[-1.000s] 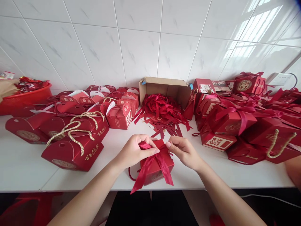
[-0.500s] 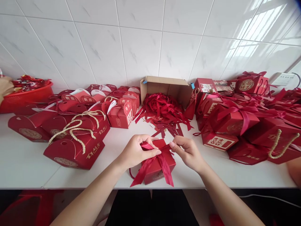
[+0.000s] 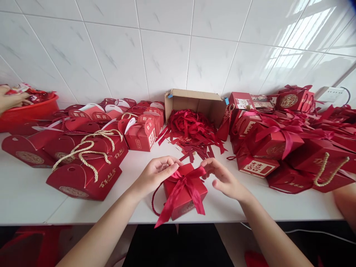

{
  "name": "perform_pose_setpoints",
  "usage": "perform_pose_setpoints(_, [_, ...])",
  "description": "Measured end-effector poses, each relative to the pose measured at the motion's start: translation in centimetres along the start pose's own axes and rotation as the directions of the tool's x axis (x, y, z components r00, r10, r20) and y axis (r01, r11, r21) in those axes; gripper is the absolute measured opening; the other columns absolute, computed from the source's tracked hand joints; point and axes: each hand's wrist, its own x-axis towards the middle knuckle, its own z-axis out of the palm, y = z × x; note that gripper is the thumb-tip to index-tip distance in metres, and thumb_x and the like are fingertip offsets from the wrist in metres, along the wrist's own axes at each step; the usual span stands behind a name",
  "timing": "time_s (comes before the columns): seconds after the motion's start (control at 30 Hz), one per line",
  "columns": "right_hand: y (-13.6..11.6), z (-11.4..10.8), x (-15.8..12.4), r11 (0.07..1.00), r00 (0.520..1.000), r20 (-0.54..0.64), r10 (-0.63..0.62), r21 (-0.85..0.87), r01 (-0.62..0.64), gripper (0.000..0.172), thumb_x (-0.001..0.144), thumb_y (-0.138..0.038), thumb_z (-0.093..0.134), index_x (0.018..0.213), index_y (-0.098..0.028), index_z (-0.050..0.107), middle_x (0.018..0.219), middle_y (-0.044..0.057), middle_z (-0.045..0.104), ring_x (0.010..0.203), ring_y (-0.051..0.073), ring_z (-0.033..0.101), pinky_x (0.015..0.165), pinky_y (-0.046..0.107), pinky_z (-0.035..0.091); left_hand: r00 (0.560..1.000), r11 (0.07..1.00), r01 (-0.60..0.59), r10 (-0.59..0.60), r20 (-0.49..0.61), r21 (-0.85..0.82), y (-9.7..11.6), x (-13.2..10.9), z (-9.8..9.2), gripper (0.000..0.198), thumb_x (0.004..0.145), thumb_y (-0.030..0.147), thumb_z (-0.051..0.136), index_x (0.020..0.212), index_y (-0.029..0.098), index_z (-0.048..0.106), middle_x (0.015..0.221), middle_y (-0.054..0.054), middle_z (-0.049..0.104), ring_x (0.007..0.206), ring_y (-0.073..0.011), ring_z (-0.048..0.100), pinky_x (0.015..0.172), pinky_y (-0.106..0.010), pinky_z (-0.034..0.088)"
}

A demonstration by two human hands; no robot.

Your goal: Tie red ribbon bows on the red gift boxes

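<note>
A small red gift box [image 3: 185, 194] stands near the front edge of the white table [image 3: 25, 196]. A red ribbon [image 3: 187, 185] is tied in a bow on its top, with two tails hanging down the front. My left hand [image 3: 155, 174] pinches the bow's left loop. My right hand [image 3: 222, 178] pinches the right loop, its other fingers curled loosely. A thin red cord handle curves out of the box's left side.
An open cardboard box [image 3: 194, 104] lies on its side at the back, spilling red ribbons [image 3: 191, 128]. Open red boxes with gold rope handles [image 3: 86, 163] crowd the left; bowed boxes [image 3: 275, 142] fill the right. Another person's hand [image 3: 11, 99] reaches into a red basket [image 3: 27, 113] far left.
The bow's loops have been pulled apart and now stand out on both sides. My hands moved a little apart. Another person's hand has come into view at the red basket.
</note>
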Motion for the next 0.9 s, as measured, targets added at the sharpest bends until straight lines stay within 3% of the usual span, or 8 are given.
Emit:
perform_pose_setpoints(0.1, [0.5,-0.5,-0.1,0.999,0.985,0.175,-0.003,-0.041,0.010,0.107,0.062,-0.055,0.081,0.148,-0.035,0.020,0.151,0.011,0.030,0.134,0.028,0.037,0.104,0.039,0.037,1.000,1.000,0.011,-0.011,0.019,-0.015,-0.1,0.2,-0.2,0.035,0.089,0.049,0.051,0.086,0.019,0.067,0.091,-0.005,0.070,0.098,-0.0228,0.063,0.090,-0.032,0.046])
perform_pose_setpoints(0.2, [0.5,-0.3,0.0,0.994,0.957,0.287,0.049,-0.109,-0.018,0.128,0.061,-0.040,0.086,0.151,-0.039,-0.006,0.161,0.008,0.007,0.147,0.027,0.015,0.114,0.042,0.025,0.999,1.000,-0.009,0.009,-0.047,-0.005,-0.5,0.1,-0.5,0.037,0.092,0.050,0.046,0.089,0.019,0.067,0.099,-0.006,0.070,0.103,-0.0233,0.062,0.095,-0.034,0.044])
perform_pose_setpoints(0.33, [0.5,0.0,-0.1,0.990,0.937,0.340,0.079,-0.136,-0.034,0.123,0.068,-0.027,0.081,0.152,-0.035,-0.009,0.161,0.009,-0.001,0.147,0.026,0.012,0.115,0.042,0.022,0.980,0.999,0.020,-0.026,-0.199,-0.032,-2.0,-0.9,-1.3,0.043,0.094,0.053,0.038,0.096,0.019,0.065,0.106,-0.008,0.068,0.110,-0.0247,0.060,0.096,-0.036,0.045])
perform_pose_setpoints(0.43, [0.4,0.0,-0.3,0.991,0.940,0.328,0.091,-0.123,-0.053,0.121,0.069,-0.022,0.079,0.152,-0.034,-0.007,0.161,0.010,0.006,0.147,0.026,0.015,0.114,0.040,0.026,0.957,0.995,0.094,-0.102,-0.273,-0.043,-3.4,-2.3,-1.7,0.047,0.094,0.056,0.035,0.094,0.018,0.064,0.105,-0.009,0.069,0.109,-0.0262,0.060,0.096,-0.039,0.045])
perform_pose_setpoints(0.6, [0.1,0.0,-0.4,0.994,0.958,0.269,0.096,-0.083,-0.076,0.120,0.068,-0.020,0.079,0.153,-0.033,-0.004,0.157,0.012,0.020,0.143,0.025,0.025,0.113,0.040,0.028,0.918,0.970,0.230,-0.187,-0.350,0.085,-5.1,-4.4,-1.6,0.044,0.089,0.059,0.043,0.097,0.021,0.064,0.114,-0.008,0.067,0.116,-0.0276,0.057,0.105,-0.038,0.039])
perform_pose_setpoints(0.77, [0.5,0.2,-0.9,0.995,0.964,0.251,0.092,-0.050,-0.082,0.120,0.067,-0.023,0.081,0.153,-0.035,-0.001,0.158,0.011,0.019,0.144,0.025,0.023,0.114,0.040,0.026,0.925,0.955,0.234,-0.161,-0.343,0.181,-5.8,-4.8,-1.1,0.042,0.089,0.058,0.043,0.096,0.022,0.062,0.109,-0.007,0.068,0.113,-0.0263,0.058,0.102,-0.034,0.041])
perform_pose_setpoints(0.9, [0.6,0.4,-1.2,0.996,0.972,0.218,0.089,0.002,-0.092,0.122,0.065,-0.025,0.083,0.153,-0.034,-0.002,0.156,0.013,0.024,0.140,0.025,0.032,0.113,0.041,0.028,0.946,0.945,0.214,-0.138,-0.293,0.249,-5.5,-4.7,-0.8,0.038,0.090,0.054,0.046,0.093,0.021,0.064,0.100,-0.005,0.070,0.099,-0.0244,0.062,0.088,-0.030,0.047])
